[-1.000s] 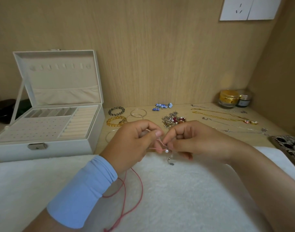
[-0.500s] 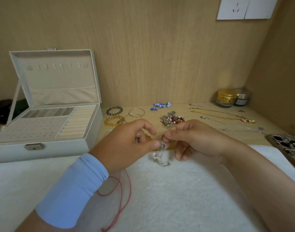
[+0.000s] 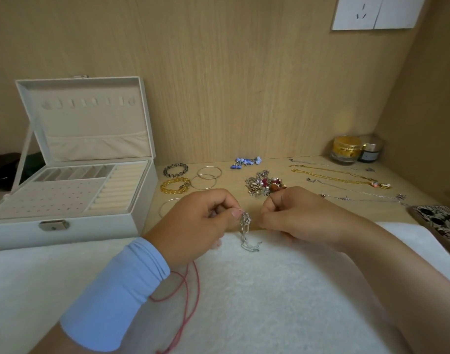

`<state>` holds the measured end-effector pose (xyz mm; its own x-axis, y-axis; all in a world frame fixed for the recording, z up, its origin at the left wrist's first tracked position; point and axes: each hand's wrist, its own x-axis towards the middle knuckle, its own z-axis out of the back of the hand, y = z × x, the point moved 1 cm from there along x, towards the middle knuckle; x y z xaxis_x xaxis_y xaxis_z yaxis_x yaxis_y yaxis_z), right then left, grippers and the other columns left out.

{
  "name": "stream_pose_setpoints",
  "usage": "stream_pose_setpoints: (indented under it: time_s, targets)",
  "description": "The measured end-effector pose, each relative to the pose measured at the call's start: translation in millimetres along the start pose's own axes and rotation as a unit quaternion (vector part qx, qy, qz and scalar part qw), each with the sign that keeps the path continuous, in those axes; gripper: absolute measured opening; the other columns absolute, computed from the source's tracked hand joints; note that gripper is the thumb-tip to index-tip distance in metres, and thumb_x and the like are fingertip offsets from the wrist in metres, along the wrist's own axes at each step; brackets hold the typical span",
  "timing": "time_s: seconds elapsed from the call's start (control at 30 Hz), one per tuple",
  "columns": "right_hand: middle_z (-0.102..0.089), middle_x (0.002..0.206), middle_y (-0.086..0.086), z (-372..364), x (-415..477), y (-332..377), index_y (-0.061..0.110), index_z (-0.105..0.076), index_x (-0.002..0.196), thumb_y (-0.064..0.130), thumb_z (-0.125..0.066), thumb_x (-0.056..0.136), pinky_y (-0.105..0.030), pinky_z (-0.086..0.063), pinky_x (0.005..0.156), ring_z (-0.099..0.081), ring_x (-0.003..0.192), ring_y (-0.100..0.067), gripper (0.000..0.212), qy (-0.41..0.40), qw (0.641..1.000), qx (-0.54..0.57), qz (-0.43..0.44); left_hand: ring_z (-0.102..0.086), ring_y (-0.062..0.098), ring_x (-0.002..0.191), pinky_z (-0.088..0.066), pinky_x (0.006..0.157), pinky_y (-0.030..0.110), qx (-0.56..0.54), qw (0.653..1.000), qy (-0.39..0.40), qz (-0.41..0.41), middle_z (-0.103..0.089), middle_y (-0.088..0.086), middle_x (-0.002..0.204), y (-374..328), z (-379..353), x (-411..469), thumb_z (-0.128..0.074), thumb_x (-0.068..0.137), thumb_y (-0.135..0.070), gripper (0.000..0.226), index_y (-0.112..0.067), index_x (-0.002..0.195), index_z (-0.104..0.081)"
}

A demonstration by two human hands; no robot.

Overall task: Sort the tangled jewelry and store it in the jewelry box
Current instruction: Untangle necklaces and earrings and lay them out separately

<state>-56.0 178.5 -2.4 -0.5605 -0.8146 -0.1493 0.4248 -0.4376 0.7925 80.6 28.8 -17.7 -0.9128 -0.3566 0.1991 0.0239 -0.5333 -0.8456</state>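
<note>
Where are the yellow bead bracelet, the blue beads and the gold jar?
yellow bead bracelet [image 3: 171,192]: head view, on its near beads.
blue beads [image 3: 245,162]: head view, middle of the cluster.
gold jar [image 3: 346,148]: head view, its gold side.

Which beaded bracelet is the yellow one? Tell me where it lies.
The amber-yellow bracelet, lying just in front of the dark grey beaded bracelet and left of the silver bangles. Only its beads are yellow.
</note>
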Motion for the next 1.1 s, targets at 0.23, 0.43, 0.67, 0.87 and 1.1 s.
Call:
stream_pose_setpoints:
  time_s: [0.23, 0.43, 0.67, 0.87, 1.1]
  targets:
    - [-0.064, 0.062, 0.012, -2.8, -3.0, 7.4, 0.022, -0.079, 0.083, 0.016, -0.075, 0.087, -0.014, -0.039, 0.049, -0.051, 0.056, -0.006, 0.008, 0.005, 0.989, 0.075, 0.125, -0.044, 0.008, 0.053, -0.039, 0.049, 0.022, -0.010, 1.000, -0.001, 0.014, -0.051, -0.011, 0.058, -2.9, -2.2, 1.0, -0.061, 0.094, -0.021, 0.025, -0.032, 0.072, -0.067]
    - [-0.064, 0.057, 0.009, -4.8, -0.2, 5.6, 0.011, -0.079, 0.083, 0.016, -0.079, 0.083, -0.013, -0.037, 0.048, -0.049, 0.051, -0.005, 0.005, -0.015, 0.986, 0.101, 0.134, -0.045, 0.012, 0.055, -0.044, 0.047, 0.025, -0.041, 0.999, 0.001, 0.034, -0.051, -0.003, 0.063, -3.3, -3.5, -0.3, -0.058, 0.096, -0.018, 0.028, -0.033, 0.073, -0.066]
    - [-0.064, 0.058, 0.003, -0.5, 2.6, 0.1, 0.021, -0.078, 0.081, 0.022, -0.076, 0.087, -0.020, -0.042, 0.053, -0.052, 0.053, -0.007, 0.006, -0.035, 0.988, 0.045, 0.144, -0.042, 0.020, 0.049, -0.034, 0.051, 0.025, 0.029, 0.998, -0.041, -0.039, -0.058, -0.015, 0.077, -0.1, -7.7, -0.6, -0.064, 0.091, -0.019, 0.016, -0.033, 0.085, -0.061]
    - [-0.068, 0.076, -0.018, 1.5, 3.2, -2.9, 0.030, -0.075, 0.083, 0.032, -0.072, 0.090, -0.035, -0.046, 0.060, -0.055, 0.058, -0.012, 0.007, -0.019, 0.985, -0.006, 0.171, -0.041, 0.001, 0.042, -0.031, 0.048, 0.011, 0.029, 0.998, -0.059, -0.015, -0.060, -0.021, 0.063, -9.7, -5.5, -3.2, -0.075, 0.085, -0.026, 0.009, -0.030, 0.077, -0.072]
    - [-0.052, 0.053, 0.015, -0.8, -0.8, -2.4, 0.018, -0.063, 0.088, 0.022, -0.057, 0.100, -0.023, -0.037, 0.051, -0.045, 0.049, -0.005, 0.014, 0.065, 0.986, -0.009, 0.153, -0.057, 0.018, 0.043, -0.050, 0.046, 0.035, -0.058, 0.993, -0.081, 0.067, -0.062, -0.010, 0.056, -14.4, -8.6, -3.5, -0.076, 0.084, -0.019, 0.018, -0.024, 0.067, -0.074]
